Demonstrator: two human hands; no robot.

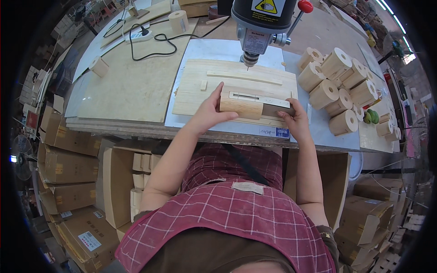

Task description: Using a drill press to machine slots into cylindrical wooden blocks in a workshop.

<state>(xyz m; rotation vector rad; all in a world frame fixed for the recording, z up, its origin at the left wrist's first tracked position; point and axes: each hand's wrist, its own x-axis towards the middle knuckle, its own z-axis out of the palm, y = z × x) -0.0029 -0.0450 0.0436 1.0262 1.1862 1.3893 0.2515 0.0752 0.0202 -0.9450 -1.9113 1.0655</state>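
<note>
A pale wooden cylinder (pixel 241 109) lies on its side on a light wooden board (pixel 191 82), in front of a bench drill press (pixel 259 27). Across its top runs a light metal strip with a long slot (pixel 266 100). My left hand (pixel 210 113) closes round the cylinder's left end, thumb at the front and fingers behind. A dark grey-brown round piece (pixel 276 110) extends from the cylinder's right end beneath the strip. My right hand (pixel 296 119) grips its outer end between thumb and fingers. The thin drill bit (pixel 247 68) hangs beyond the strip, apart from it.
Several hollow wooden cylinders (pixel 339 98) are heaped at the right, beside a small green object (pixel 371 116). A thin wooden strip (pixel 243 78) and a small block (pixel 203 85) lie on the board. A black cable (pixel 159 51) crosses the table behind; open cardboard boxes (pixel 114 186) stand below.
</note>
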